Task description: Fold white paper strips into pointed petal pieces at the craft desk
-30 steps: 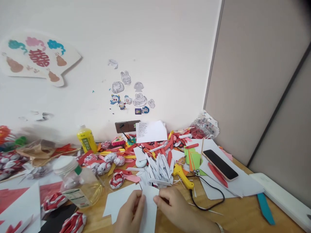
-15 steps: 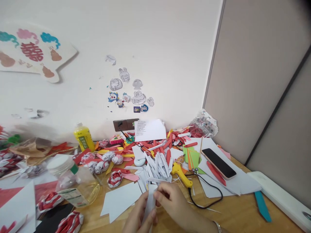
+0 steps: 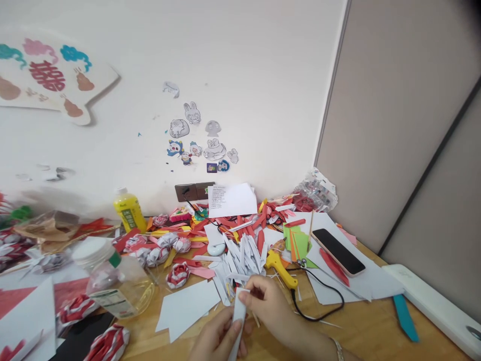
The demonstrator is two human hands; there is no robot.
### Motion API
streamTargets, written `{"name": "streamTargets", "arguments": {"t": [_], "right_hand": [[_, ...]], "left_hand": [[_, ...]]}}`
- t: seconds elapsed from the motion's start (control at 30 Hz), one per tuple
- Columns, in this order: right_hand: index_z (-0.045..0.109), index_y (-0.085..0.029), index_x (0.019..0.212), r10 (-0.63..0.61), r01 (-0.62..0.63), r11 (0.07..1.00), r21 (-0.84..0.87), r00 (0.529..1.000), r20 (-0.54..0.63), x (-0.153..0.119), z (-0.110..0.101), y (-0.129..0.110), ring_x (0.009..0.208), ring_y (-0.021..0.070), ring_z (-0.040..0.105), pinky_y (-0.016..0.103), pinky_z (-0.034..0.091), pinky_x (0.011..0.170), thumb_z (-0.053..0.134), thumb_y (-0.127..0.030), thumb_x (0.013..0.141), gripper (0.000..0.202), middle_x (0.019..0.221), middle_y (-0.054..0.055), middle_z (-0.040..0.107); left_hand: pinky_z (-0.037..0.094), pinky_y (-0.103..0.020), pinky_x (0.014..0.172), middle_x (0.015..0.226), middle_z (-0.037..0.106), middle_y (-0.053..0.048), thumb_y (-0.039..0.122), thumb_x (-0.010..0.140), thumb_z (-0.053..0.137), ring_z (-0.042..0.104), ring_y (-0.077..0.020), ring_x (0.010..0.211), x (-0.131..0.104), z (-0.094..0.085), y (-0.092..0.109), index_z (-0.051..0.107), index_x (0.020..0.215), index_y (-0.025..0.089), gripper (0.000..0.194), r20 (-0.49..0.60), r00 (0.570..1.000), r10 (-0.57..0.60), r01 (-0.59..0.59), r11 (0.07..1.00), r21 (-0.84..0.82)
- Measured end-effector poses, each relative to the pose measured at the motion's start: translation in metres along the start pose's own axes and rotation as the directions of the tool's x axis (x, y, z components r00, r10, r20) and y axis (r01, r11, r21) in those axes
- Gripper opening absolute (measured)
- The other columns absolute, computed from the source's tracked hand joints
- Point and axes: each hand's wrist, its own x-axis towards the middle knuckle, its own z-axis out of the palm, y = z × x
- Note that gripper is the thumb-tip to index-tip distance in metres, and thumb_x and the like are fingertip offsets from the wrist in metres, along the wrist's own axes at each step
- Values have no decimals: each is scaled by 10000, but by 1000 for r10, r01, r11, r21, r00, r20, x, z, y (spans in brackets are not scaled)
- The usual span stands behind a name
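Observation:
A narrow folded strip of white paper (image 3: 239,312) stands upright between my hands, low in the middle of the view. My left hand (image 3: 219,335) grips its lower part, thumb pressed on the face. Near the top end, my right hand (image 3: 267,307) pinches the strip between thumb and fingers; a bracelet circles that wrist. Just beyond lies a heap of folded white paper strips (image 3: 244,255). A yellow glue gun (image 3: 282,271) with a black cord rests right of the heap. Flat white paper sheets (image 3: 188,308) lie to the left.
Left stand a clear jar (image 3: 122,293) of yellowish liquid and a yellow bottle (image 3: 130,210). Red-and-white paper flowers (image 3: 178,275) lie about. On the right are a phone (image 3: 338,251) on paper, a teal strip (image 3: 406,319) and a long white device (image 3: 432,303). A wall closes the back.
My hands have shifted slightly right with the paper strip, which now leans a little to the right. My right hand's fingers have moved to its top edge.

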Motion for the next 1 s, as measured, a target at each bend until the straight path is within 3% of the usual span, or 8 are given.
{"name": "streamTargets", "arguments": {"t": [0.1, 0.4, 0.63, 1.0], "right_hand": [[458, -154, 581, 5, -5, 1000, -19, 1000, -13, 0, 0, 1, 511, 95, 344, 207, 275, 477, 562, -290, 742, 235, 523, -52, 368], [382, -177, 561, 5, -5, 1000, -1, 1000, -21, -2, 4, 3, 509, 94, 331, 207, 270, 479, 559, -316, 753, 296, 519, -58, 346], [472, -156, 609, -27, 32, 999, -34, 991, 131, -2, -1, -7, 569, 111, 376, 223, 301, 537, 497, -320, 797, 251, 579, -33, 397], [397, -166, 558, -66, 67, 997, -23, 998, 19, -4, 3, 0, 563, 107, 352, 220, 294, 536, 482, -322, 817, 314, 557, -42, 356]], "left_hand": [[363, -238, 483, 562, 579, 2, 542, 760, 479, 540, -147, 518, 1, -1, 0, 542, 783, 159, 389, -6, 1000, -22, 22, 999, 23], [334, -213, 457, 538, 542, 14, 599, 763, 407, 488, -99, 452, -1, 2, 4, 542, 686, 142, 483, -6, 1000, -14, 15, 996, 86], [301, -203, 406, 579, 557, 9, 641, 738, 387, 448, -74, 400, 0, 4, 4, 479, 665, 173, 483, -17, 999, -29, 30, 994, 106], [285, -191, 387, 526, 541, 21, 606, 760, 395, 430, -62, 364, -2, 3, 6, 486, 644, 164, 465, -22, 998, -53, 55, 993, 102]]}}
